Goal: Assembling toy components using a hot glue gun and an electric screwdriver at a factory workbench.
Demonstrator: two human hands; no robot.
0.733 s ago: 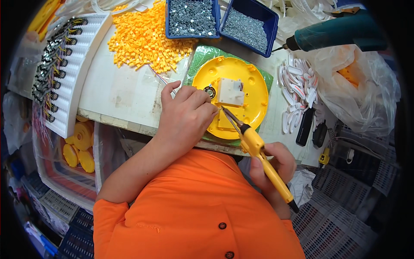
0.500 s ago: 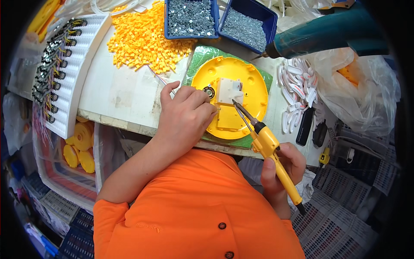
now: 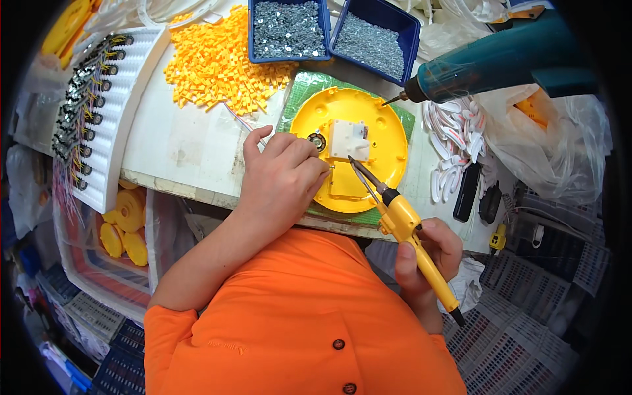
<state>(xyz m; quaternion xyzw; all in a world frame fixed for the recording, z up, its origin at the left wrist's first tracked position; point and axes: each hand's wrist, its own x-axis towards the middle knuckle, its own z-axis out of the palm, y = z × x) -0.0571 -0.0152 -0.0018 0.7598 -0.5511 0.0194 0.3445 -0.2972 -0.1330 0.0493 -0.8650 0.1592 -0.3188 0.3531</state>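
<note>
A round yellow plastic shell (image 3: 390, 141) lies on a green mat (image 3: 308, 84). Inside it are a white box-shaped module (image 3: 341, 139) and a small round dark speaker (image 3: 318, 141). My left hand (image 3: 280, 168) is closed at the shell's left edge, fingertips pinched over it; what they grip is hidden. Thin wires (image 3: 238, 117) run out behind that hand. In my right hand (image 3: 431, 257) is a yellow soldering iron (image 3: 407, 227) with a thin feed tube beside its tip. The iron's tip points at the lower edge of the white module.
A teal electric screwdriver (image 3: 487, 66) hangs over the shell's upper right. Behind are a heap of small yellow parts (image 3: 220, 62) and blue bins of screws (image 3: 289, 29) (image 3: 370, 43). White foam tray (image 3: 128, 125) holds wired speakers at left; white curved parts (image 3: 454, 131) lie right.
The soldering iron's tip has shifted slightly down and left along the white module. My left hand stays almost where it was. The view has shifted a little.
</note>
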